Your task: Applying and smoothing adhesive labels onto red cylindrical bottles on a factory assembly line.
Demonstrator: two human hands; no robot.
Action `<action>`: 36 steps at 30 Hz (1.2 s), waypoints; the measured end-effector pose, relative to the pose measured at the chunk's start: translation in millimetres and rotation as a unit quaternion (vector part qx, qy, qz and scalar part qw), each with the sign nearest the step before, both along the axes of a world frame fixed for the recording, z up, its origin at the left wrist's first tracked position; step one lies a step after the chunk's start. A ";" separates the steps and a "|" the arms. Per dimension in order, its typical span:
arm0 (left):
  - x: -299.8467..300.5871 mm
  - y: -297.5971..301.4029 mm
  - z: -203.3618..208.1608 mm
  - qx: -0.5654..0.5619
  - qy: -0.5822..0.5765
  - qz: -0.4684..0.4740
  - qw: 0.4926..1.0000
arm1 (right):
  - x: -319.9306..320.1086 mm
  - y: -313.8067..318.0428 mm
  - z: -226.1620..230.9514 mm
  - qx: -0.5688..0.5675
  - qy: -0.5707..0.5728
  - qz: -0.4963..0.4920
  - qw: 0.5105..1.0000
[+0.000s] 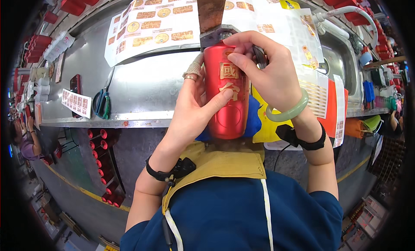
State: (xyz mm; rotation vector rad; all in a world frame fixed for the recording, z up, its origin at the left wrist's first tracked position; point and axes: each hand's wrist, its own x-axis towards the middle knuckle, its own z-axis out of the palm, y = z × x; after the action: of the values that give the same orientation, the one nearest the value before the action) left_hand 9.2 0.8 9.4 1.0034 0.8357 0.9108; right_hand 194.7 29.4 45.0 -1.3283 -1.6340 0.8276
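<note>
Now | red bottle (227, 93) upright between both hands | left hand (194, 106) grip grasping side | right hand (266, 71) grip grasping top

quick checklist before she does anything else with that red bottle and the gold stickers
1. Red bottle held firmly: ok, left hand wraps its side, thumb across the front.
2. Right hand at the bottle's top: ok, fingers press near the shoulder.
3. Gold sticker on the bottle's front lying flat: cannot tell, fingers cover part of it.
4. Sticker sheets within reach on the metal counter: ok, spread just behind the bottle.
5. Scissors out of the way: ok, lying on the counter to the left, apart from both hands.
6. Bottle cap shut: cannot tell, top is hidden by the right hand.
</note>
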 end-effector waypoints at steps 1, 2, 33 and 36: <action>-0.1 -0.3 1.5 -0.008 -0.003 0.000 1.000 | 0.2 -0.1 0.9 0.000 -0.005 0.001 1.000; 0.0 0.1 2.3 -0.015 -0.006 0.000 1.000 | 0.6 0.2 1.5 0.000 -0.011 0.001 1.000; -1.0 -1.9 -2.1 0.009 0.024 -0.006 1.000 | 0.1 0.8 -0.5 0.008 -0.001 0.003 1.000; -1.1 -1.5 -2.4 0.011 0.027 -0.011 1.000 | -0.3 0.4 0.5 0.005 -0.002 0.002 1.000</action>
State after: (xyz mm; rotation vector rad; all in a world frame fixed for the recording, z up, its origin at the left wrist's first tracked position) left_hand 8.1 -0.6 7.0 1.0577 0.8602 0.8788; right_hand 194.4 29.8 45.5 -1.3213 -1.6426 0.8188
